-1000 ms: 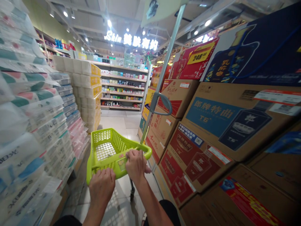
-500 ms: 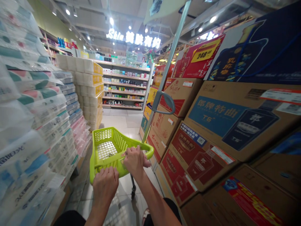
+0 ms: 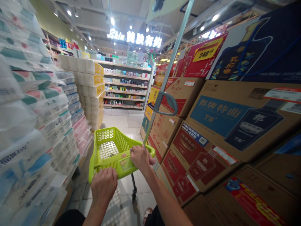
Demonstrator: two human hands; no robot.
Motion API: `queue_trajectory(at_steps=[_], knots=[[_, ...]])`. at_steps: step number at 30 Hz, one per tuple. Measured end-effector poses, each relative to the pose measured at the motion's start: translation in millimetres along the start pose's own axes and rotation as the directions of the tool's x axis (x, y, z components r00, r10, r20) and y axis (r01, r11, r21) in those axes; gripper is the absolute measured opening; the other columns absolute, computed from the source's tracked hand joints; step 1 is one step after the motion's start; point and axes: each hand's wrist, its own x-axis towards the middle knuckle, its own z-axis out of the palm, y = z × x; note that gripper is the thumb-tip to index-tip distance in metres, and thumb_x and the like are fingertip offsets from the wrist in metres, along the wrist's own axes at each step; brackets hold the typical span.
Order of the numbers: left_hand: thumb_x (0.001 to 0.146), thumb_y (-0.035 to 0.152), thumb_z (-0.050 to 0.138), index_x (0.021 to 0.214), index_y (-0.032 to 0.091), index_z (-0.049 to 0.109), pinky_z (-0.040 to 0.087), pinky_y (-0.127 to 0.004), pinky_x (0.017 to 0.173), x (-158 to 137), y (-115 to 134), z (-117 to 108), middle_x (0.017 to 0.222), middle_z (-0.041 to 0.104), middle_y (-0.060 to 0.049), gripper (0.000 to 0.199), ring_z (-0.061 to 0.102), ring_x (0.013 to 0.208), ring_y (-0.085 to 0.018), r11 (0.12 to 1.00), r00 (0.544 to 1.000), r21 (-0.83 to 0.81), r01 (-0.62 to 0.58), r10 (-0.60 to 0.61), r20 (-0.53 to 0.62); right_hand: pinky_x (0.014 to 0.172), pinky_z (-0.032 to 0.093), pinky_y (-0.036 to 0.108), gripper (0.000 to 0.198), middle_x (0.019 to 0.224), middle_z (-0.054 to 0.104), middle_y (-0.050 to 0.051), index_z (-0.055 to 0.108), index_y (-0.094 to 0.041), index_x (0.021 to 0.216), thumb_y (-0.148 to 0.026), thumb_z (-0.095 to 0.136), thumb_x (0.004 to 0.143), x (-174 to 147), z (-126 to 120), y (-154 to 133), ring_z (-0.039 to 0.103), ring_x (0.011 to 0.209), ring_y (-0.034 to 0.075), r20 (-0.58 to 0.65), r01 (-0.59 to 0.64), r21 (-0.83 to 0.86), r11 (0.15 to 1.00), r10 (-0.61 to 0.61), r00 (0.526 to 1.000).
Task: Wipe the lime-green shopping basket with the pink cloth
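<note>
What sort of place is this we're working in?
Most likely a supermarket or similar shop. What shows it: the lime-green plastic shopping cart, the yellow rectangular price sign reading 248 at right, and the long, pale-edged, stocked shelves straight ahead.

Shopping cart (image 3: 114, 160), one. Lime-green plastic, glossy; upright, seen from above and behind, lower centre of the frame. Basket open-topped, walls and floor pierced in lattice, its far end toward the frame's middle. Rim rounded, smooth. Near edge broad and solid, running obliquely, higher at right; bears a rectangular label panel (image 3: 126, 164) and small reddish mark. Below: slender metal leg, dark caster (image 3: 134, 194).
</note>
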Motion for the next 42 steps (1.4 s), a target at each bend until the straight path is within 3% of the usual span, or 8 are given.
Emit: queue_trajectory(at_steps=[9, 15, 19, 23, 27, 31, 38, 42], knots=[[0.095, 0.031, 0.036, 0.087, 0.017, 0.064, 0.035, -0.035, 0.069, -1, -21, 20, 0.071, 0.064, -0.006, 0.032, 0.057, 0.072, -0.022, 0.994, 0.974, 0.033, -0.108, 0.112, -0.199, 0.079, 0.032, 0.036, 0.007, 0.095, 0.063, 0.001, 0.063, -0.024, 0.089, -0.022, 0.057, 0.084, -37, 0, -46, 0.046, 0.094, 0.021, -0.051, 0.325, 0.138, 0.936, -0.321, 0.946], [0.095, 0.03, 0.034, 0.113, 0.013, 0.058, 0.038, -0.033, 0.07, -7, -28, 29, 0.08, 0.065, -0.007, 0.034, 0.057, 0.071, -0.02, 0.987, 0.947, -0.051, -0.153, 0.131, -0.295, 0.077, 0.032, 0.037, 0.005, 0.086, 0.064, 0.002, 0.061, -0.023, 0.079, -0.02, 0.058, 0.081, -26, 0, -32, 0.046, 0.091, 0.022, -0.037, 0.263, 0.171, 0.95, -0.26, 0.965], [0.096, 0.03, 0.031, 0.111, 0.014, 0.057, 0.038, -0.034, 0.068, -7, -25, 27, 0.077, 0.064, -0.007, 0.034, 0.056, 0.068, -0.02, 0.985, 0.945, -0.078, -0.154, 0.124, -0.302, 0.086, 0.034, 0.042, 0.009, 0.097, 0.066, 0.003, 0.062, -0.022, 0.089, -0.025, 0.057, 0.083, -45, 2, -44, 0.048, 0.1, 0.025, -0.096, 0.529, 0.219, 0.82, -0.521, 0.848], [0.096, 0.03, 0.031, 0.107, 0.014, 0.058, 0.037, -0.035, 0.068, -9, -26, 26, 0.08, 0.065, -0.008, 0.034, 0.057, 0.071, -0.021, 0.978, 0.936, -0.066, -0.197, 0.167, -0.31, 0.094, 0.032, 0.044, 0.021, 0.103, 0.066, 0.004, 0.062, -0.021, 0.104, -0.023, 0.051, 0.086, -67, -5, -42, 0.049, 0.105, 0.025, -0.151, 0.615, 0.287, 0.734, -0.6, 0.786], [0.095, 0.033, 0.037, 0.107, 0.014, 0.061, 0.037, -0.036, 0.071, -14, -23, 24, 0.087, 0.068, -0.009, 0.033, 0.059, 0.077, -0.022, 0.974, 0.942, -0.041, -0.222, 0.203, -0.266, 0.091, 0.033, 0.042, 0.022, 0.108, 0.065, 0.002, 0.064, -0.024, 0.103, -0.019, 0.051, 0.085, -60, -12, -23, 0.049, 0.105, 0.024, -0.159, 0.553, 0.31, 0.774, -0.531, 0.832], [0.095, 0.036, 0.038, 0.101, 0.016, 0.065, 0.036, -0.038, 0.073, -12, -11, 19, 0.081, 0.067, -0.007, 0.034, 0.058, 0.079, -0.023, 0.984, 0.968, -0.004, -0.179, 0.175, -0.179, 0.083, 0.033, 0.041, 0.016, 0.098, 0.067, 0.003, 0.067, -0.024, 0.087, -0.013, 0.055, 0.082, -45, -9, -8, 0.048, 0.094, 0.024, -0.19, 0.207, 0.233, 0.95, -0.164, 0.968], [0.097, 0.03, 0.032, 0.092, 0.018, 0.066, 0.033, -0.038, 0.072, 3, -7, 14, 0.08, 0.067, -0.007, 0.036, 0.056, 0.08, -0.024, 0.99, 0.988, -0.003, -0.141, 0.141, -0.066, 0.094, 0.034, 0.044, 0.034, 0.12, 0.063, 0.003, 0.064, -0.027, 0.115, -0.013, 0.052, 0.086, -86, 1, -31, 0.048, 0.104, 0.025, -0.273, 0.208, 0.371, 0.905, -0.109, 0.956], [0.097, 0.031, 0.031, 0.098, 0.018, 0.064, 0.033, -0.038, 0.075, 12, -9, 15, 0.087, 0.067, -0.008, 0.036, 0.056, 0.085, -0.025, 0.975, 0.974, -0.013, -0.224, 0.223, -0.026, 0.095, 0.036, 0.042, 0.031, 0.118, 0.063, 0.004, 0.065, -0.026, 0.113, -0.013, 0.048, 0.091, -72, 5, -21, 0.049, 0.107, 0.024, -0.312, 0.095, 0.42, 0.903, 0.045, 0.949]])
